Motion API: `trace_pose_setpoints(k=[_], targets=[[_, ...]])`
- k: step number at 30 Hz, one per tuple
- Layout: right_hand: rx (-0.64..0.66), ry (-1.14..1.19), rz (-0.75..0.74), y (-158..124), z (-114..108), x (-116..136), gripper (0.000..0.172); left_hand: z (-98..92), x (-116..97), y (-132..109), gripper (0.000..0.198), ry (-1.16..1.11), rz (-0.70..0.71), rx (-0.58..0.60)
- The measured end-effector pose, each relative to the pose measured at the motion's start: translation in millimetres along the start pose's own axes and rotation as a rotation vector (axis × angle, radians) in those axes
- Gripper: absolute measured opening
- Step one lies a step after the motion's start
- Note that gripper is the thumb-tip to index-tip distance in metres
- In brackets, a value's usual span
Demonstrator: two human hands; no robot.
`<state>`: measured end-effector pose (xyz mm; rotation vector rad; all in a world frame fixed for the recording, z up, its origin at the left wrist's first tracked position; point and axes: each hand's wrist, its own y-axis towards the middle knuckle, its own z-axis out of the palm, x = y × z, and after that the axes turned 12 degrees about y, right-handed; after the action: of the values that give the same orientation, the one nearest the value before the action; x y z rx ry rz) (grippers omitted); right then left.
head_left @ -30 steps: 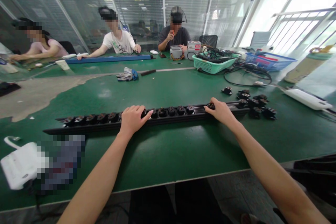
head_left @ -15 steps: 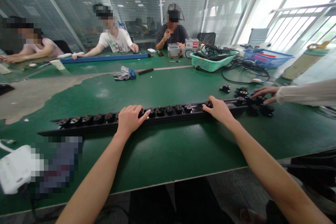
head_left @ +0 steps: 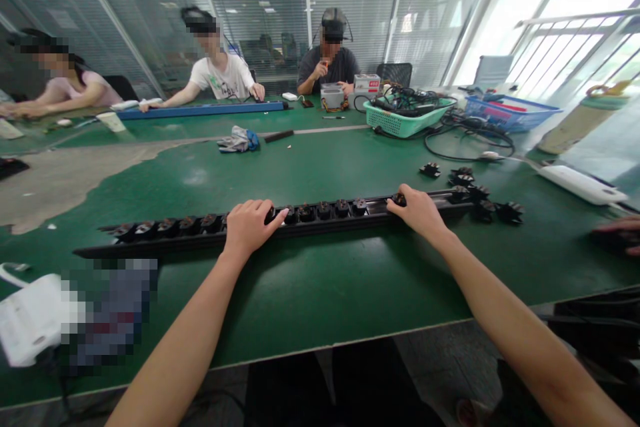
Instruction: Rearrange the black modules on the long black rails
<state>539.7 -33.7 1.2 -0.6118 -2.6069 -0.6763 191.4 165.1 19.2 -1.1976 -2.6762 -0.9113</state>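
Green table (head_left: pixel 320 293), socket strip (head_left: pixel 325 219), red-labelled box (head_left: pixel 369 83)

The left grip (head_left: pixel 249 227) covers a stretch of the black rail (head_left: pixel 320 225), so the sockets beneath it are hidden. The right grip (head_left: pixel 419 210) hides most of one socket (head_left: pixel 399 199); whether its fingers pinch it cannot be told. A pixelated patch (head_left: pixel 107 310) masks part of the white thing (head_left: pixel 30 320) at the lower left. Another person's hand (head_left: pixel 623 233) is cut off by the right edge. The loose black parts (head_left: pixel 501 212) are too small to make out.
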Motion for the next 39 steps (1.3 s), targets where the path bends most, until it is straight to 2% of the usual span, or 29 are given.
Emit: trace_pose_setpoints(k=[9,19,22,29,39], targets=[[-0.013,0.01,-0.002,1,-3,-10,0.023,1.1,0,-1,0.055,0.016,0.004,-0.007],[0.002,-0.01,0.041,0,-5,-7,0.023,0.8,0,0,0.054,0.024,-0.001,0.003],[0.04,-0.012,0.044,2,-9,-6,0.023,0.2,0,0,0.054,0.019,-0.001,0.004],[0.228,-0.008,0.031,12,-17,-9,0.022,-1.0,0,-1,0.054,0.011,-0.004,-0.001],[0.08,0.135,0.009,5,-8,-21,0.027,0.7,1,0,0.053,0.024,0.005,-0.002]])
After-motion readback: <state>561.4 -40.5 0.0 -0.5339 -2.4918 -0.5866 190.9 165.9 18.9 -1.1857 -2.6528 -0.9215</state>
